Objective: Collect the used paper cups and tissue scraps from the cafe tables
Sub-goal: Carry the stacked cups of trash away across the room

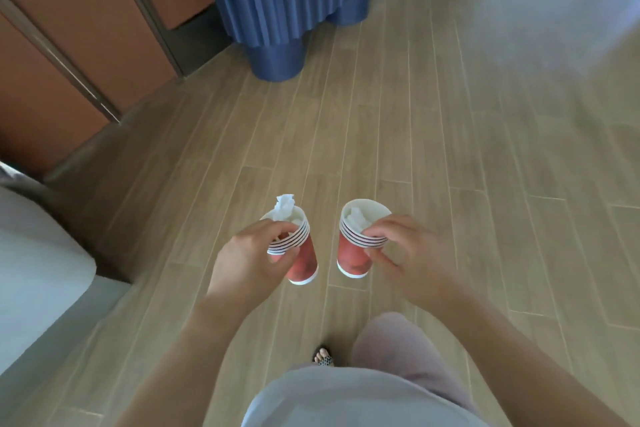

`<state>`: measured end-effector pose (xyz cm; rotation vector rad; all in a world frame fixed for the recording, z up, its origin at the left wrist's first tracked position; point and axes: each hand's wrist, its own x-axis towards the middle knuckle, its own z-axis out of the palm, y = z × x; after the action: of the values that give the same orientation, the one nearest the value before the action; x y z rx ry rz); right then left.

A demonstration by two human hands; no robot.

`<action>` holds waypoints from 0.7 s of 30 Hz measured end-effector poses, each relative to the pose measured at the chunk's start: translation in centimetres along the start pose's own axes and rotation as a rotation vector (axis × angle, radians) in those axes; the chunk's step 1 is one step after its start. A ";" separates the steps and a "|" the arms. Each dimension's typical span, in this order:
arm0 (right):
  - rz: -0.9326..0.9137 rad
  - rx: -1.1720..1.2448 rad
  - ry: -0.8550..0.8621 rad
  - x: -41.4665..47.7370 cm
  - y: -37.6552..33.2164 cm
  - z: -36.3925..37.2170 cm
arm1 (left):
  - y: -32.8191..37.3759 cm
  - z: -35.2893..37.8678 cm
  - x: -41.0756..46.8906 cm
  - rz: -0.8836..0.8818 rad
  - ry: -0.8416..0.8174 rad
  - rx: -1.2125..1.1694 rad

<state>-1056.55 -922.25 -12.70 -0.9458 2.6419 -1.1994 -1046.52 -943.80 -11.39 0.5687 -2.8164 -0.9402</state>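
Note:
My left hand (pixel 254 251) grips a stack of several nested red paper cups (pixel 304 262) by the rims, with crumpled white tissue (pixel 284 206) sticking out of the top cup. My right hand (pixel 403 250) holds a second stack of red paper cups (pixel 351 255) by its rims, fingers curled over the edge. White tissue scraps (pixel 355 218) lie inside that top cup. Both stacks hang side by side over the wooden floor, a small gap between them.
A blue ribbed table (pixel 294 0) with round legs stands ahead on the plank floor (pixel 450 149). Brown wall panels (pixel 69 45) run along the left. A pale seat edge (pixel 34 253) is at the near left. My leg and sandalled foot (pixel 323 357) show below.

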 end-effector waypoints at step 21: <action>0.071 -0.005 -0.057 45.1 20.5 -7.4 | 5.4 6.6 49.0 -0.081 -0.036 -0.037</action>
<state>-1105.41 -932.92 -14.62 -0.8652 2.6121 -1.1341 -1094.92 -955.05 -13.71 0.6722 -2.8199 -1.0246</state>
